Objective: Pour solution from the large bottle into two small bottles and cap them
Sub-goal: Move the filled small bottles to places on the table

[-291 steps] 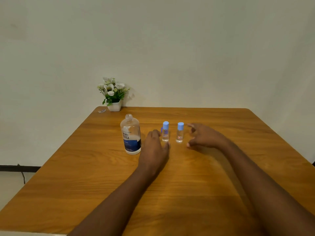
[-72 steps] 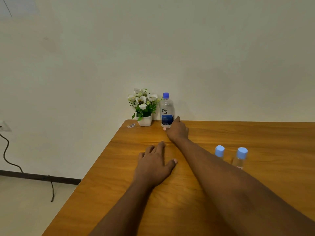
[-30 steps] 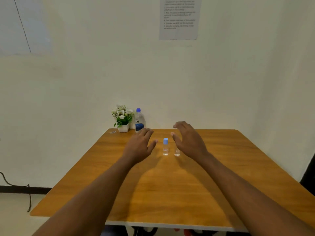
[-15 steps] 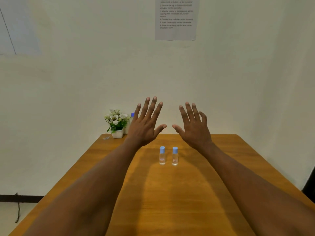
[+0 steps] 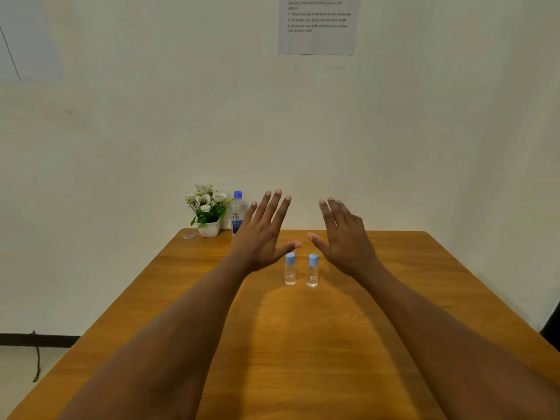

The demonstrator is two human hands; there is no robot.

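Broadly, a wooden table (image 5: 303, 344) stands against a plain pale wall (image 5: 151, 131), with a printed sheet (image 5: 316, 28) stuck high on the wall and a dark cable (image 5: 36, 359) hanging by the floor at the left. At the table's far left corner sits a white pot of flowers (image 5: 208, 212), and just beside it the large bottle (image 5: 238, 215) stands upright with its blue cap on, partly hidden behind the left hand (image 5: 262, 237). Both the left hand and the right hand (image 5: 345, 237) are raised with fingers straight and spread, holding nothing. Between and below them, touching neither, the first small bottle (image 5: 290, 269) and the second small bottle (image 5: 312, 270) stand upright side by side, blue caps on.
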